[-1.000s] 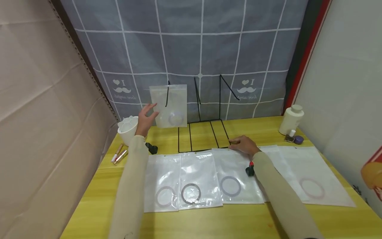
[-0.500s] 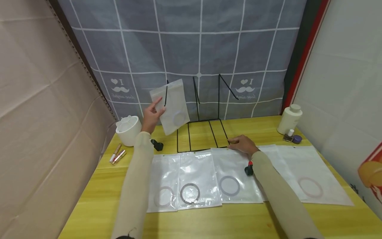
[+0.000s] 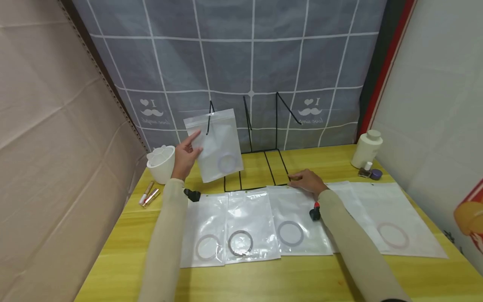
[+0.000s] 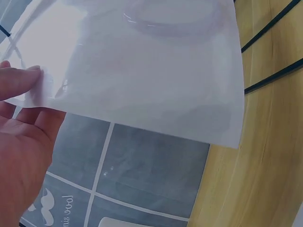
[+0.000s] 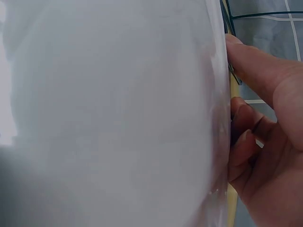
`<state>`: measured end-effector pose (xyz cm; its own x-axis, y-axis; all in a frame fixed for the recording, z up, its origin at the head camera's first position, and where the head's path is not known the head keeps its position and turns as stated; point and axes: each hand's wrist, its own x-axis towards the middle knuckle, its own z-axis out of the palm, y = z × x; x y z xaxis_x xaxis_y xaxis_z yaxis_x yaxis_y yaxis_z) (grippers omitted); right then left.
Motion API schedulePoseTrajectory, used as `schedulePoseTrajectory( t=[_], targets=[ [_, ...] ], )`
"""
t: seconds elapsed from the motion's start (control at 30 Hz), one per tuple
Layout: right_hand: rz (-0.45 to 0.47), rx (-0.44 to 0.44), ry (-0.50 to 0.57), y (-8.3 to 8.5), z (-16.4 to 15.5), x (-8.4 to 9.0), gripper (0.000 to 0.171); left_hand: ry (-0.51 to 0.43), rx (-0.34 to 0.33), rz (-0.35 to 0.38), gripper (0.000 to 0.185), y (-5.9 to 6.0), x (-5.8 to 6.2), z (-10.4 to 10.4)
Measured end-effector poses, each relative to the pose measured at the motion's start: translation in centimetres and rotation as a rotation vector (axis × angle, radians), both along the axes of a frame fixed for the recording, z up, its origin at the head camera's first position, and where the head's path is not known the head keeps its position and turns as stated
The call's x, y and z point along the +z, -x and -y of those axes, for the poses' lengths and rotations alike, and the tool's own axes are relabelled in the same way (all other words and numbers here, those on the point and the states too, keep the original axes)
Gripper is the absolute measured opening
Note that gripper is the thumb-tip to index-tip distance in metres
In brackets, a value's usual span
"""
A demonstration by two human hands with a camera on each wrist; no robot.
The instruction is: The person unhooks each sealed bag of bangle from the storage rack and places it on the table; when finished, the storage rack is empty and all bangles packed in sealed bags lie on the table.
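Note:
A clear zip bag [image 3: 222,144] with a pale ring-shaped item low inside hangs from the left prong of a black wire display rack [image 3: 277,126]. My left hand [image 3: 185,158] pinches the bag's left edge. In the left wrist view, its thumb lies on the bag's front [image 4: 142,80] and the fingers go behind. At the rack's front right corner, my right hand [image 3: 308,182] holds the base wire between thumb and curled fingers. The right wrist view is mostly filled by a bag [image 5: 113,113] close to the lens, with the right hand [image 5: 279,113] beside its edge.
Several zip bags with rings, including one with a dark ring [image 3: 250,218], lie in a row before the rack. A white pot [image 3: 161,167] and lip gloss tubes [image 3: 151,197] stand left. A white bottle [image 3: 367,149] and a purple jar [image 3: 376,174] are at right.
The hanging bag first tilted and swung toward the right, then came forward and lower on the prong. My left hand moved right to its edge, then back slightly left. The right hand stayed put.

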<state>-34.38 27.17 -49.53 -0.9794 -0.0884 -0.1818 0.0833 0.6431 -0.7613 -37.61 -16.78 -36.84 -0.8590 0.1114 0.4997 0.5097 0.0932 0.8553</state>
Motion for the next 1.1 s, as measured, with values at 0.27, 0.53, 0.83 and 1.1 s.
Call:
schedulePoseTrajectory(
  t=[0.27, 0.53, 0.83, 1.1],
  targets=[
    [-0.016, 0.025, -0.022, 0.1, 0.4, -0.4, 0.054, -0.047, 0.017, -0.078, 0.049, -2.1, -2.3, 1.8],
    [-0.032, 0.018, -0.063, -0.1, 0.3, 0.4, 0.053, -0.067, 0.03, -0.146, 0.037, -6.0, -1.9, 2.8],
    [-0.03, 0.044, -0.094, 0.0, -0.3, 0.6, 0.057, -0.241, -0.154, 0.071, 0.044, -13.2, -0.2, 6.0],
    [-0.017, 0.065, -0.094, 0.5, 0.1, 0.7, 0.059, -0.207, -0.292, 0.396, 0.052, -15.7, -4.7, 14.4]
  ],
)
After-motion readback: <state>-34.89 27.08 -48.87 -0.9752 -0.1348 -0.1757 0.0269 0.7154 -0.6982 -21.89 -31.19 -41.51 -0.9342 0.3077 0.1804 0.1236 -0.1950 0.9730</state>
